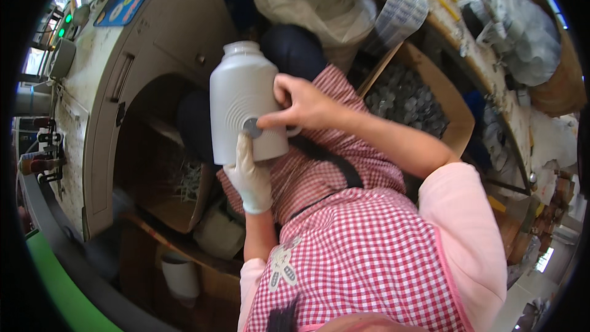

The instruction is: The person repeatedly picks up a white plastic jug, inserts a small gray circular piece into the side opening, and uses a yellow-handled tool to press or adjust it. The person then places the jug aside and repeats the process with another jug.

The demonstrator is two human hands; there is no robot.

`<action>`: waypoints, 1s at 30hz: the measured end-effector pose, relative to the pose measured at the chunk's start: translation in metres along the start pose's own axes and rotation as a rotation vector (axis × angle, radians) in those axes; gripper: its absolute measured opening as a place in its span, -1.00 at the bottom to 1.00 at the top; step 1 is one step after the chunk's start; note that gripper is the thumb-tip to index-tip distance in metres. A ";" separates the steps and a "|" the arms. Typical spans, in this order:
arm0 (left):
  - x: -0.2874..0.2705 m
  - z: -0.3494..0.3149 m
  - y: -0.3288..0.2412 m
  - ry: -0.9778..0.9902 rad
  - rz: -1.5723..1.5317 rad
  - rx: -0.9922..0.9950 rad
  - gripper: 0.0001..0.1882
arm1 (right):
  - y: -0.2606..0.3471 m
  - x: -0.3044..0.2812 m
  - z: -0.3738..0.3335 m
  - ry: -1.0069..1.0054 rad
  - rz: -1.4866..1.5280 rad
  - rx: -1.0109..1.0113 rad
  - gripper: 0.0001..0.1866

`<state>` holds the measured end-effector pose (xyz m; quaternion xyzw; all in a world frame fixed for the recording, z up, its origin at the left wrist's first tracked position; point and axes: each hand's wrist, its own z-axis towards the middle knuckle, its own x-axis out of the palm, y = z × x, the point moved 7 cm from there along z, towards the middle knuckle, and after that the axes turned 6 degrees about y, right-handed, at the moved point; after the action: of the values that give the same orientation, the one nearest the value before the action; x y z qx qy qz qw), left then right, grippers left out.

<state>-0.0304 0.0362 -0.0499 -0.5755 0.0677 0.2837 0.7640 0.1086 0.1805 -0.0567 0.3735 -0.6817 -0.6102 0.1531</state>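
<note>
Worn, pale cabinet (132,61) stands left of the white jug (243,83), which is held in front of the lap, neck pointing away from the body. At the jug's base, the gloved left hand (249,178) supports it, one finger against a grey disc (252,127) on its front, the others hidden; right of the jug, the bare right hand (301,106) touches that disc with one outstretched digit, others curled, and farther right sits a cardboard box (460,117) of small discs (405,101).
</note>
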 end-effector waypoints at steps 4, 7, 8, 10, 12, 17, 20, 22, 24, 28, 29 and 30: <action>0.010 0.000 0.015 -0.235 -0.830 -0.452 -0.60 | 0.009 0.004 -0.004 -0.173 0.020 -0.149 -0.24; 0.003 0.018 0.002 -0.309 -0.783 -0.412 -0.58 | 0.016 0.005 0.011 -0.107 -0.069 -0.096 -0.31; 0.000 0.026 -0.004 -0.322 -0.776 -0.345 -0.59 | 0.014 0.001 0.019 0.024 -0.074 -0.016 -0.36; -0.005 0.033 -0.005 -0.350 -0.720 -0.374 -0.60 | 0.039 -0.061 0.030 -0.133 -0.146 -0.342 -0.56; -0.011 0.037 -0.005 -0.363 -0.678 -0.391 -0.62 | 0.059 -0.168 0.032 -0.554 -0.793 -0.674 -0.80; -0.030 0.032 0.006 -0.376 -0.807 -0.561 -0.63 | -0.049 -0.464 0.106 -0.657 -1.190 -0.131 -0.65; -0.045 0.036 -0.004 -0.299 -0.985 -0.490 -0.65 | -0.082 -0.533 0.142 -0.455 -1.577 0.200 -0.63; -0.049 0.032 -0.004 -0.286 -1.028 -0.626 -0.66 | -0.055 -0.512 0.143 -0.559 -1.482 0.273 -0.67; -0.054 0.032 -0.008 -0.285 -0.968 -0.649 -0.65 | -0.022 -0.439 0.131 -0.547 -0.368 0.178 -0.63; -0.042 0.032 -0.014 -0.292 -1.227 -0.678 -0.62 | 0.085 -0.169 0.068 0.180 0.140 -0.042 -0.59; -0.040 0.033 -0.017 -0.272 -1.240 -0.655 -0.62 | 0.095 -0.114 0.041 0.240 0.148 0.014 -0.57; -0.039 0.035 -0.019 -0.255 -1.246 -0.632 -0.62 | 0.106 -0.065 0.025 0.368 0.120 0.003 -0.60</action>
<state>-0.0604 0.0509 -0.0056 -0.6635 -0.4496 -0.1346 0.5826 0.1016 0.2415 0.0542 0.4375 -0.6642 -0.5204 0.3106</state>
